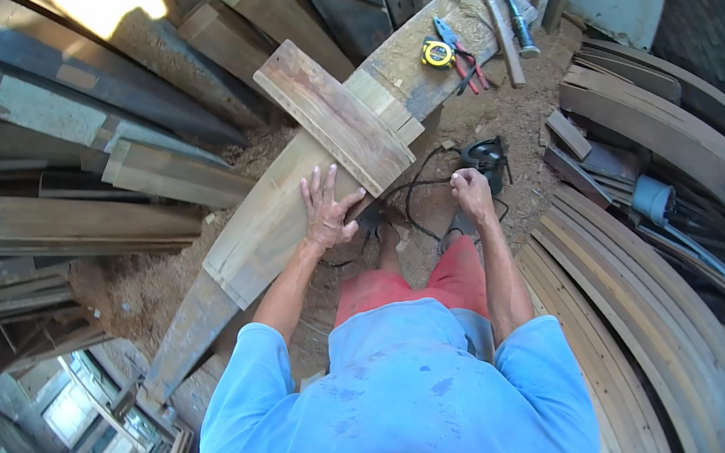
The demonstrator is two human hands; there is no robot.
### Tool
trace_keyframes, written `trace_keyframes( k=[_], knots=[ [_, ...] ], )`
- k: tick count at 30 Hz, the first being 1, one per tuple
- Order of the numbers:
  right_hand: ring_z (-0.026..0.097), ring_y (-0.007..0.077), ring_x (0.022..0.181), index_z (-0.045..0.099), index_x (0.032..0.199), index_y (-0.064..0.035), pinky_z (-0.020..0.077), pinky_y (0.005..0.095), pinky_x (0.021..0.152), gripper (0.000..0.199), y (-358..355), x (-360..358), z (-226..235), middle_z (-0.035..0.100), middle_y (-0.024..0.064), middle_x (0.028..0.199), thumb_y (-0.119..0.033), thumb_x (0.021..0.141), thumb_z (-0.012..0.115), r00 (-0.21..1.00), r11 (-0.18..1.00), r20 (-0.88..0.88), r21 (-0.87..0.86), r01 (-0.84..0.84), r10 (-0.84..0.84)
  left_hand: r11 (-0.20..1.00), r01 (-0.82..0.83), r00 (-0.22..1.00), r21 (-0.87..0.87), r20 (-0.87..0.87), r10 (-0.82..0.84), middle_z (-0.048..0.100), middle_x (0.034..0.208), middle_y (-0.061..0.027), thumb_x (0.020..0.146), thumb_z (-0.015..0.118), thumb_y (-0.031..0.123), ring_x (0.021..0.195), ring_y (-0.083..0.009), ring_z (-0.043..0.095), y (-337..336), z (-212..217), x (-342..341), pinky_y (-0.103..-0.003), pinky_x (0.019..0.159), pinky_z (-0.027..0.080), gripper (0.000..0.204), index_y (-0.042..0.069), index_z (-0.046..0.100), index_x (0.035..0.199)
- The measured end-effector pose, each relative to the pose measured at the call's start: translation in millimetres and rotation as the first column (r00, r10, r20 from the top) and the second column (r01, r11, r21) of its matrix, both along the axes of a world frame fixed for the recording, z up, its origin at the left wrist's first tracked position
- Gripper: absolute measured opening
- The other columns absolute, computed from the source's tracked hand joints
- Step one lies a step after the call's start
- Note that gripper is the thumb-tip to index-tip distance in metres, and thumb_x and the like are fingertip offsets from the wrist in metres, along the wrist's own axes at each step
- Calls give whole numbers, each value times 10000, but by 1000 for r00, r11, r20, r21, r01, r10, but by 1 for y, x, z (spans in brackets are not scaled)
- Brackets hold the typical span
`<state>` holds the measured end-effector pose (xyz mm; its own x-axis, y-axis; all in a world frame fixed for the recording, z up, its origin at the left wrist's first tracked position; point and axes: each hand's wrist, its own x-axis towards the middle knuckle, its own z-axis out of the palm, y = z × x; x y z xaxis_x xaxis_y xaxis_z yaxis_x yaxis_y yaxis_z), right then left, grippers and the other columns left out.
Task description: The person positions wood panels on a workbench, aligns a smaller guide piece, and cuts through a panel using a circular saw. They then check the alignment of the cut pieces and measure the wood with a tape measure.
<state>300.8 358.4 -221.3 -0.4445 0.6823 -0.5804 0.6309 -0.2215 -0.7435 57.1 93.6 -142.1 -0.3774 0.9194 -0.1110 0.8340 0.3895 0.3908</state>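
Observation:
My left hand [326, 208] lies flat with fingers spread on a long pale wooden board [266, 222] that slopes across a beam. A shorter plank [332, 116] lies crosswise on the board just above that hand. My right hand [471, 193] is closed around the black power cord [424, 182] of a dark power tool [487, 154], which rests on the sawdust-covered ground just beyond the hand.
On the grey beam [405, 56] at the top lie a yellow tape measure [438, 53], pliers [461, 55] and a hammer [513, 11]. Stacked timbers [57, 221] fill the left side. Curved wooden planks [638, 376] crowd the right. Sawdust [132, 287] covers the ground.

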Motion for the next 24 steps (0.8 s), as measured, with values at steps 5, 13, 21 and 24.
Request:
trace_keyframes(
  k=[5, 13, 21, 24],
  knots=[
    [673, 192, 772, 671, 1027, 12, 533, 357, 715, 276, 7, 18, -5, 708, 111, 911, -252, 947, 655, 952, 961, 136, -13, -276, 275, 1000, -12, 1000, -16, 11, 13, 226, 1684, -212, 517, 839, 268, 1553, -510, 106, 0, 1, -2, -694, 1219, 9, 827, 385, 656, 1315],
    [692, 432, 1004, 674, 980, 3, 531, 502, 866, 330, 13, 77, -29, 717, 259, 1006, -320, 915, 694, 847, 888, 269, -98, -450, 459, 1000, -12, 1000, -16, 13, 12, 233, 1681, -225, 531, 824, 242, 1555, -509, 114, 4, 5, 1, -676, 1227, 3, 787, 372, 675, 1293],
    [690, 445, 994, 670, 985, 19, 538, 506, 862, 290, 7, 101, -77, 714, 275, 994, -263, 916, 663, 786, 862, 365, -115, -493, 499, 1000, 9, 1000, 5, 28, -9, 224, 1687, -220, 564, 808, 252, 1562, -496, 102, 10, 2, -4, -663, 1235, 3, 707, 359, 697, 1254],
    [682, 450, 1030, 668, 1048, 15, 539, 521, 889, 297, 3, 98, -97, 707, 289, 1031, -252, 918, 656, 725, 836, 432, -152, -528, 537, 999, 9, 1000, 42, 19, -10, 219, 1685, -240, 601, 775, 272, 1561, -494, 115, 4, -3, -1, -658, 1228, -7, 680, 352, 693, 1271]
  ],
)
